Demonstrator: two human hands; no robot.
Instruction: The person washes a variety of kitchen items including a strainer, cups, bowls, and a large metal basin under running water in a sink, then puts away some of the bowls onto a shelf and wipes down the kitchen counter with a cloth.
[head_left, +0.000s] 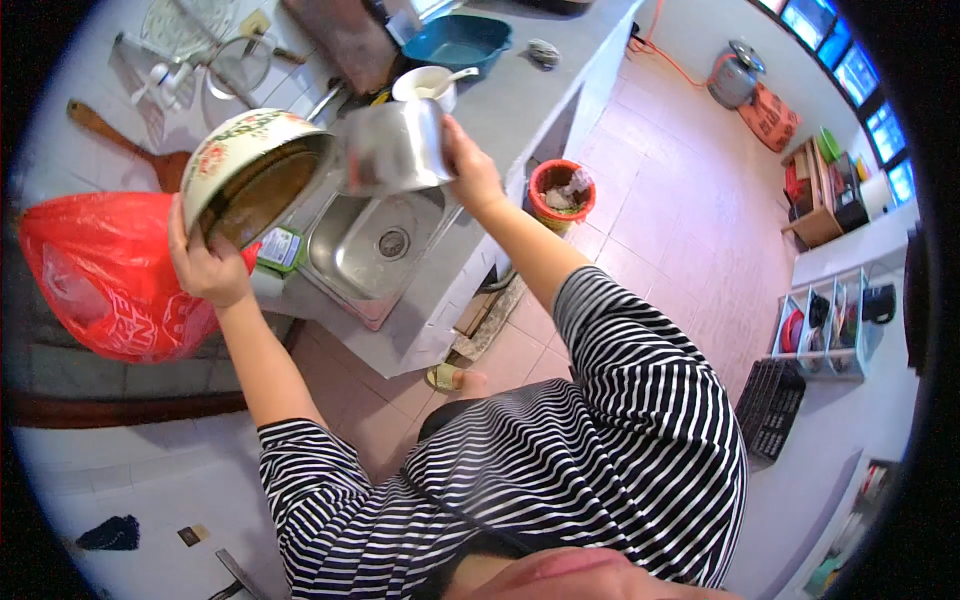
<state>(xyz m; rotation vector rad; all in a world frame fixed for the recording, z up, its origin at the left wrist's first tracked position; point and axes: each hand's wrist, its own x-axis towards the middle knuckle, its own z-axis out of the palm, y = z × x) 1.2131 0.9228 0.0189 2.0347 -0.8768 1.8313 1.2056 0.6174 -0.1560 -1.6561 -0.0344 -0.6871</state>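
Note:
My left hand (214, 266) grips the rim of a cream enamel basin (247, 142) with a floral pattern, tilted so its brownish inside shows. In my right hand (472, 165) is a shiny metal pot (397, 146), held on its side and slightly blurred, close to the basin's right edge. Whether the two vessels touch, I cannot tell. Both are raised near a stainless steel sink (360, 240). Behind the pot, a white bowl (425, 88) with a pale spoon stands on the counter. A full red plastic bag (120, 277) lies left of my left hand.
A teal plastic basin (457, 41) sits on the counter (525, 97) near a scouring pad (544, 54). A green-edged package (280, 249) lies beside the sink. Utensils, including a wooden spatula (120, 139), hang on the tiled wall. A red-rimmed waste bin (561, 191) stands on the floor.

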